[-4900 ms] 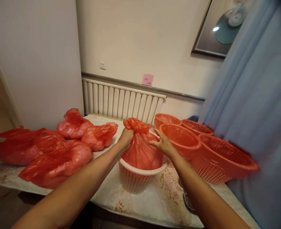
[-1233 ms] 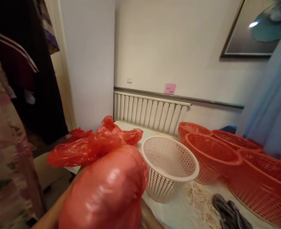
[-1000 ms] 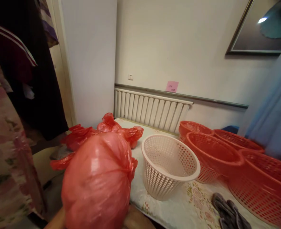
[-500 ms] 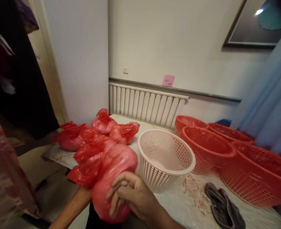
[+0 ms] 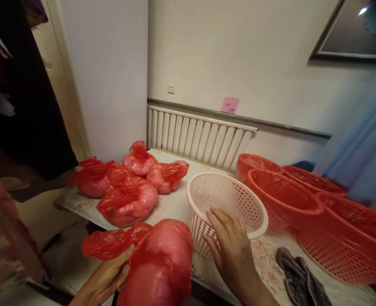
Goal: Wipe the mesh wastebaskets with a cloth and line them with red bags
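A full red plastic bag (image 5: 162, 259) bulges at the front edge of the table. My left hand (image 5: 113, 274) grips it near its gathered neck, whose loose end flares out to the left; some of its fingers are hidden by the bag. My right hand (image 5: 229, 246) is off the bag, fingers stretched out over the near rim of the white plastic basket (image 5: 200, 231); whether it touches the rim I cannot tell. The inside of the basket shows nothing in it. What fills the bag cannot be made out.
Several more filled red bags (image 5: 127, 204) sit on the left of the table (image 5: 175, 208). Red plastic baskets (image 5: 337, 250) crowd the right side, near a blue curtain (image 5: 360, 148). Dark grey gloves or cloth (image 5: 302, 276) lie at the front right. A radiator (image 5: 197, 131) stands behind.
My right hand has left the bag and moved right to the white basket, its fingers now extended. The bag has shifted down and right, away from the other bags, with my left hand on it.
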Action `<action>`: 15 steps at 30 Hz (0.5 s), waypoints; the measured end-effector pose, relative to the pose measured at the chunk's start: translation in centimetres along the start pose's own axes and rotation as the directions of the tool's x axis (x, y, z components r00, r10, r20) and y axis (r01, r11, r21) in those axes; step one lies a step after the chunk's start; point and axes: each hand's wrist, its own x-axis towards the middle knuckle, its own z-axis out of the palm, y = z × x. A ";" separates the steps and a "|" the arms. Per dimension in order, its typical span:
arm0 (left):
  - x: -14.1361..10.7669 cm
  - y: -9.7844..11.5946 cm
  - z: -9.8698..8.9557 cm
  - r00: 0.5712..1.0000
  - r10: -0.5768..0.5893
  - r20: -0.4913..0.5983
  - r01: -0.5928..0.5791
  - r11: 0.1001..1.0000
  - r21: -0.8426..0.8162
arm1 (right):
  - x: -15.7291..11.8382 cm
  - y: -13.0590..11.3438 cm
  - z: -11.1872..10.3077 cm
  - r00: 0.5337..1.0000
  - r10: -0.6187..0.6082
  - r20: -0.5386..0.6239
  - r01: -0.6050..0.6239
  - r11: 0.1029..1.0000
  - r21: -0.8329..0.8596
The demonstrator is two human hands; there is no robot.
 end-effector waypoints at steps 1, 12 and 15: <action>0.3 0.1 0.4 1.000 0.006 0.006 -0.006 1.000 -0.028 | -0.1 1.1 -0.4 0.996 0.012 0.089 -0.005 0.997 -0.080; 2.2 3.6 5.4 0.992 0.118 -0.042 -0.125 0.940 -0.318 | -1.5 10.1 0.8 0.964 0.043 0.263 0.037 0.956 -0.293; 2.8 5.0 6.4 0.986 0.163 -0.015 -0.161 0.945 -0.285 | -1.2 10.9 1.3 0.971 0.074 0.227 -0.009 0.960 -0.278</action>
